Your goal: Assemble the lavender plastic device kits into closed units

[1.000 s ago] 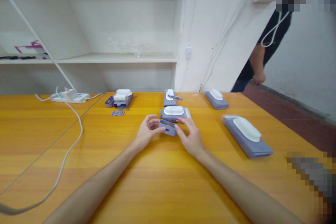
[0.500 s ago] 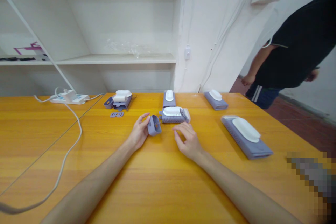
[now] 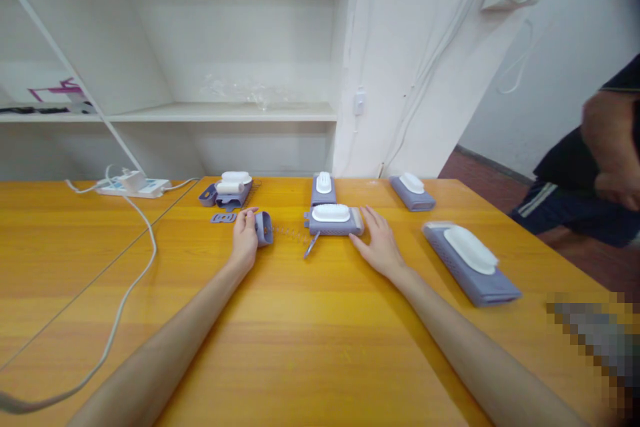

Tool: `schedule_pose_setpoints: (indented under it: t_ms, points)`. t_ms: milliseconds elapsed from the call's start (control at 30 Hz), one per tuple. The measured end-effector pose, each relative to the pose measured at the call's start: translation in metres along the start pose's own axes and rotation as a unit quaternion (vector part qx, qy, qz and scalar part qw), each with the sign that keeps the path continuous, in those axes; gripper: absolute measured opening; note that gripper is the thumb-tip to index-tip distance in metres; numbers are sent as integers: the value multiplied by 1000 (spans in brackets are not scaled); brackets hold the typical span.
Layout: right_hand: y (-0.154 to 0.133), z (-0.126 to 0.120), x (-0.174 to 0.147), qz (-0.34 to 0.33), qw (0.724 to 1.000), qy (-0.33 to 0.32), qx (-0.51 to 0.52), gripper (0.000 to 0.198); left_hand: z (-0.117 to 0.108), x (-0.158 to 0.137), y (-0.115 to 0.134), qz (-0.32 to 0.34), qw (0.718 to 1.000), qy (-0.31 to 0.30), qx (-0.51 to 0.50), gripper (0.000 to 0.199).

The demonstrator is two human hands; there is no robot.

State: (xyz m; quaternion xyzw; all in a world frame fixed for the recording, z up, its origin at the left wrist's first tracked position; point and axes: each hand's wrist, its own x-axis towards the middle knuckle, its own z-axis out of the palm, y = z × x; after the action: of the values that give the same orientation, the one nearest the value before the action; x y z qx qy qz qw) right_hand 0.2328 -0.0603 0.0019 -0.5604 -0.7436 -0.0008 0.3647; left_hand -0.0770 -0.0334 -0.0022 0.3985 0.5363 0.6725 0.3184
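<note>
My left hand point(image 3: 245, 240) is closed around a hollow grey-purple plastic end cap point(image 3: 264, 229), its opening facing right. A thin coil spring point(image 3: 289, 233) stretches from the cap toward a small flat grey plate point(image 3: 312, 245), which stands tilted in front of a grey-purple casing point(image 3: 345, 228). On that casing lies a white oval brush-like piece point(image 3: 331, 213). My right hand point(image 3: 380, 243) has its fingers spread at the casing's right end; whether they touch it I cannot tell. Left of my left hand rests a flat slotted grey plate point(image 3: 223, 217).
Behind stands another casing with a white top point(image 3: 323, 188). More such units lie at the back right point(image 3: 413, 192) and right point(image 3: 473, 263). Loose parts with a white roller point(image 3: 230, 187) sit back left, near a power strip point(image 3: 133, 185). A cable point(image 3: 153, 250) crosses the left. Another person point(image 3: 600, 153) is at right.
My left hand has moved left with the end cap, and the spring now shows stretched out. The small plate appears before the casing. My right hand has moved right and opened. The other person has shifted.
</note>
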Motion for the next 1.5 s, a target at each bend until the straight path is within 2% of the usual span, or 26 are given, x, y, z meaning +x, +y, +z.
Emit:
schedule_pose_setpoints:
  t_ms: [100,267,433,567,700,767,900,1033,1267,1500]
  points:
    - [10,7,-1,6,999,-45,-2,63,-4,6,-3,27,998,44,41,31]
    - [12,9,-1,2,999,-37,11,63,-5,7,-2,41,992,91,75,26]
    - [7,5,0,5,999,-20,33,63,-4,6,-1,51,992,82,78,25]
    - [2,3,1,16,998,-18,64,62,-2,2,5,37,995,69,64,35]
    - [-3,0,2,23,999,-21,12,74,-1,-2,9,53,991,85,86,41]
    - [-4,-3,3,22,999,-39,-23,79,-2,-2,9,53,991,85,86,44]
    - [-3,-12,6,14,994,-103,-42,70,-3,-1,7,33,993,84,71,49]
    - [-4,-16,6,27,988,-144,-52,73,-1,-2,9,37,994,82,61,48]
    - [-6,-2,0,44,995,-62,-61,77,0,-5,13,36,996,66,45,47]
    - [0,-6,0,1,994,-80,76,73,0,2,14,-28,994,108,-22,51]
